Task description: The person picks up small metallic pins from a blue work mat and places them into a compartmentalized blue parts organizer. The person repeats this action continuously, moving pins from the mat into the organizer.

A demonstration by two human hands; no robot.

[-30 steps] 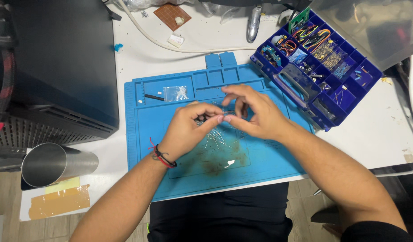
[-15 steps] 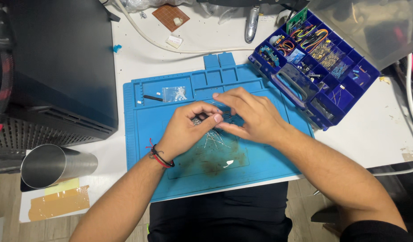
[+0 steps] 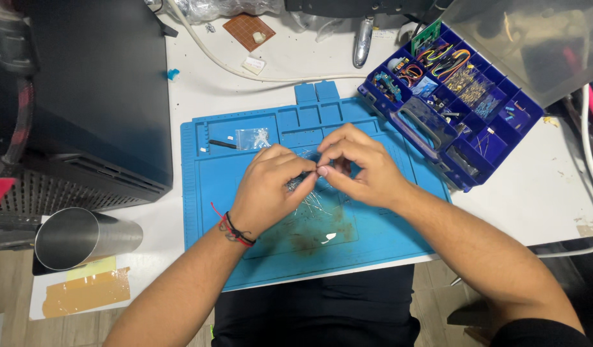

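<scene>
Wire leads [image 3: 309, 200] heaped mid-mat [image 3: 386, 238], pinched between left hand [image 3: 265, 189] and right hand [image 3: 357, 168], now drawn closer together.

Light blue work mat [image 3: 258, 257], dark blue parts box [image 3: 495, 138], white table [image 3: 540, 186], silver metal tube [image 3: 84, 236]

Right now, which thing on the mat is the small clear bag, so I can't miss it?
Start at the blue work mat. Along its top row of trays, left of both hands, lies the small clear bag. A thin black stick sits beside it; only the bag is see-through.
</scene>
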